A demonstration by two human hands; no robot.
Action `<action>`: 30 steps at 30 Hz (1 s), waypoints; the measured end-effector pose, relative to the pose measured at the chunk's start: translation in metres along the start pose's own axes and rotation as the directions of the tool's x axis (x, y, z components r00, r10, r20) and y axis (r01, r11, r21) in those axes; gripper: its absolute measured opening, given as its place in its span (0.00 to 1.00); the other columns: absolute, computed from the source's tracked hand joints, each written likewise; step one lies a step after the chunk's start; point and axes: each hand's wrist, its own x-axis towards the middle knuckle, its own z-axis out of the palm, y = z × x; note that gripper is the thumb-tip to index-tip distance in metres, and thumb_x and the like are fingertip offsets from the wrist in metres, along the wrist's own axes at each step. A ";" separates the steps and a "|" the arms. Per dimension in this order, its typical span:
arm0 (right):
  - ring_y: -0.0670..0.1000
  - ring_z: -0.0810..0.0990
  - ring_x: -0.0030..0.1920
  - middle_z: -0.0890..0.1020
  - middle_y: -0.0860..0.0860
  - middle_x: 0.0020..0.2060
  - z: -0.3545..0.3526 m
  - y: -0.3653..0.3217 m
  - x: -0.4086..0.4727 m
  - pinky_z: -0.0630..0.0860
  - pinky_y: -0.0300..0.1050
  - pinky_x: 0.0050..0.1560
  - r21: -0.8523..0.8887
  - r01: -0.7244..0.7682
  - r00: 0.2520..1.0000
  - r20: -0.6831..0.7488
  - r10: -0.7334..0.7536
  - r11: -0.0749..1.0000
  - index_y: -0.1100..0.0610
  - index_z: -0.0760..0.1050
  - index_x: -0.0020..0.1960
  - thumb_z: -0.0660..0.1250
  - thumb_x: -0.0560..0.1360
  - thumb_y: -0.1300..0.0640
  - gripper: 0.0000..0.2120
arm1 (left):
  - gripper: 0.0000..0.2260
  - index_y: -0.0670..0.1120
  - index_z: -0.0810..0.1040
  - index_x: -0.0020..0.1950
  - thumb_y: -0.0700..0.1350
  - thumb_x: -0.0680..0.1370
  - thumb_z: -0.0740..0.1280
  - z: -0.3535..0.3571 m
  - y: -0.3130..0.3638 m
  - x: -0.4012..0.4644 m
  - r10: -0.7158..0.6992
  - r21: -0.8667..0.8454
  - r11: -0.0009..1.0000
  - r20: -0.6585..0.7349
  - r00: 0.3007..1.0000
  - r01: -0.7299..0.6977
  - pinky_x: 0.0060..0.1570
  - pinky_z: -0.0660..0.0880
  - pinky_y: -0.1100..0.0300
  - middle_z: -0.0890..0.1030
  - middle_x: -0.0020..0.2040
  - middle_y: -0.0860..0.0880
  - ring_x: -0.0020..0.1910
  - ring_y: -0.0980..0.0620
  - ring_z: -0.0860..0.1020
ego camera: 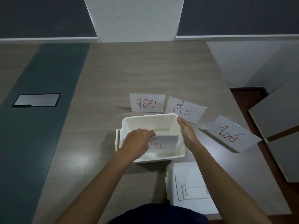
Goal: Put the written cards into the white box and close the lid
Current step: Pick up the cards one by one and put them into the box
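**First card going into the box, three left on the desk**

Nearest the camera lay the lid [191,188], off the box and flat on the desk [97,167] at the near right. Beyond it stood the white box [150,122], open. One card [163,143] was inside it, pinched at its left edge by the left hand [137,141]. The right hand [187,131], fingers pressed together, rested flat along the box's right rim. Three cards waited outside: one red-lettered card [147,103] behind the box, one green-lettered card [186,109] beside it, and another red-lettered card [231,133] farther right. Judging by this, one of four cards was nearly placed; three cards and the lid remained.
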 end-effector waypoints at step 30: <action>0.37 0.75 0.60 0.81 0.40 0.59 0.004 0.008 0.009 0.68 0.31 0.57 -0.086 0.073 0.995 -0.055 -0.078 0.994 0.49 0.77 0.65 0.59 0.82 0.49 0.15 | 0.24 0.44 0.70 0.70 0.47 0.75 0.70 -0.037 -0.074 0.199 -0.044 0.025 0.999 -0.082 0.996 0.046 0.68 0.66 0.49 0.73 0.69 0.42 0.68 0.40 0.68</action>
